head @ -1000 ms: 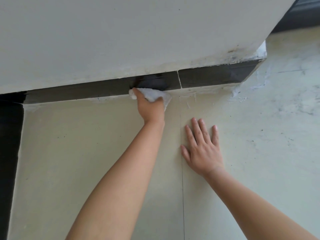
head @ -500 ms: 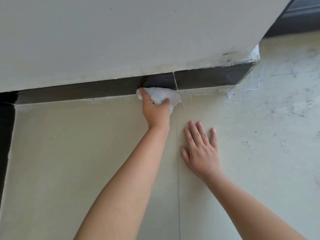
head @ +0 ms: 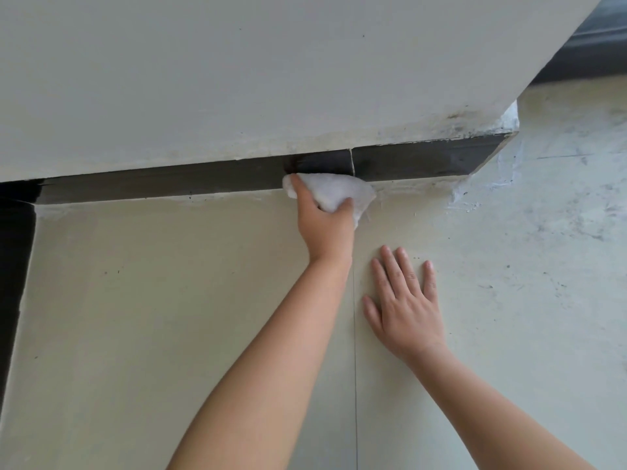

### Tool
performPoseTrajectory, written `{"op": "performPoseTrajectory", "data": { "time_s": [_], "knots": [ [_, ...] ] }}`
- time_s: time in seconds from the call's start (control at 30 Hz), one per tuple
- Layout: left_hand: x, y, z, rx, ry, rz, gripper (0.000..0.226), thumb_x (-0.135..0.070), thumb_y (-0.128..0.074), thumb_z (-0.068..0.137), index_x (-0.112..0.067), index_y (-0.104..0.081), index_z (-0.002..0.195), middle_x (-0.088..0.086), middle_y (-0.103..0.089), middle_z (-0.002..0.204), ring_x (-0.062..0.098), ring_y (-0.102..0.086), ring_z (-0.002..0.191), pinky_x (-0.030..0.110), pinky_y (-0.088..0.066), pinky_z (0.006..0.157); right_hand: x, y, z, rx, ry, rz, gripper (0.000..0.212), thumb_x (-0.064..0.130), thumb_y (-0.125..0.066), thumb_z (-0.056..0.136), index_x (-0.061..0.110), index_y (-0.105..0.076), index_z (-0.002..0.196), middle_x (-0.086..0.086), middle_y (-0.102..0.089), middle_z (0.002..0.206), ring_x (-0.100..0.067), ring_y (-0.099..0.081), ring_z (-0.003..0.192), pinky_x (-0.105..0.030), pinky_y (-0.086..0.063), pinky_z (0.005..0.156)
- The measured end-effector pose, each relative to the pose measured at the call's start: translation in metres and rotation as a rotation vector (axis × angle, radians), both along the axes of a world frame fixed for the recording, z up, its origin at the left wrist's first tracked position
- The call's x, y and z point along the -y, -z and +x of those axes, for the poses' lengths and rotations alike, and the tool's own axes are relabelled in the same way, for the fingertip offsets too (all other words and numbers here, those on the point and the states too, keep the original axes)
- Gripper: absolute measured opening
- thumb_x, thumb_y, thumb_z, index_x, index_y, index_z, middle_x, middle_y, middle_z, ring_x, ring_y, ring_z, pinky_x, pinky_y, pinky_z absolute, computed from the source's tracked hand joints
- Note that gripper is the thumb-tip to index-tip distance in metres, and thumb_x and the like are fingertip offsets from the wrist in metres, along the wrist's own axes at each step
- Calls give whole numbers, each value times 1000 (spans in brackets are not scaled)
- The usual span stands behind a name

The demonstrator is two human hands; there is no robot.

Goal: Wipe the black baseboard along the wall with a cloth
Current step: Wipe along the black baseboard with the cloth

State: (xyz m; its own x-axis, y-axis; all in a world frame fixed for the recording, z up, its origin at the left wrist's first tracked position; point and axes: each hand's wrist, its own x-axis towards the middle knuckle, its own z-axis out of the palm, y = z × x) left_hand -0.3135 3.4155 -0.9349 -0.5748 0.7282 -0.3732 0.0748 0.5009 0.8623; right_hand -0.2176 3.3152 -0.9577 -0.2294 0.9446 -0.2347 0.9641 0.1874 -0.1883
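Observation:
The black baseboard [head: 169, 184] runs along the foot of the pale wall [head: 237, 79], with a thin joint line near its middle. My left hand [head: 324, 225] grips a bunched white cloth [head: 334, 191] and holds it against the lower edge of the baseboard, just left of the joint. A darker damp-looking patch shows on the baseboard above the cloth. My right hand [head: 403, 307] lies flat on the cream floor [head: 169, 317] with fingers spread, a little right of the floor's tile seam.
The wall ends at an outer corner [head: 509, 130] on the right, with white smears on the floor beside it. Another black baseboard strip [head: 13, 266] runs down the left edge. A dark surface [head: 590, 59] shows at the top right. The floor at right is scuffed grey.
My left hand has slid the cloth rightward along the baseboard toward the joint. My right hand stays flat on the floor.

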Motion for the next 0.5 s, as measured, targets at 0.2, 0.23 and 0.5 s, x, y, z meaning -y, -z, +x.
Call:
{"op": "performPoseTrajectory", "data": {
  "time_s": [0.2, 0.23, 0.5],
  "knots": [
    [-10, -19, -89, -191, -171, -64, 78, -2, -55, 83, -22, -11, 144, 3, -40, 136, 11, -45, 111, 5, -27, 78, 0, 0, -1, 7, -5, 22, 57, 33, -33, 78, -1, -64, 111, -16, -60, 122, -36, -57, 111, -63, -36, 88],
    [-11, -22, -97, -199, -162, -84, 77, -2, -54, 84, -23, -10, 144, 2, -39, 138, 13, -45, 116, 9, -28, 82, 0, 0, -2, 8, -7, 18, 57, 33, -33, 78, -2, -64, 111, -17, -60, 122, -37, -57, 110, -64, -35, 87],
    [-8, -39, -44, -159, -66, 24, 79, -4, -55, 81, -23, -10, 144, 2, -41, 137, 16, -41, 124, 19, -33, 98, 0, 1, -3, 18, -9, 25, 57, 32, -34, 77, -4, -63, 111, -19, -60, 121, -39, -57, 109, -63, -29, 88]
  ]
}}
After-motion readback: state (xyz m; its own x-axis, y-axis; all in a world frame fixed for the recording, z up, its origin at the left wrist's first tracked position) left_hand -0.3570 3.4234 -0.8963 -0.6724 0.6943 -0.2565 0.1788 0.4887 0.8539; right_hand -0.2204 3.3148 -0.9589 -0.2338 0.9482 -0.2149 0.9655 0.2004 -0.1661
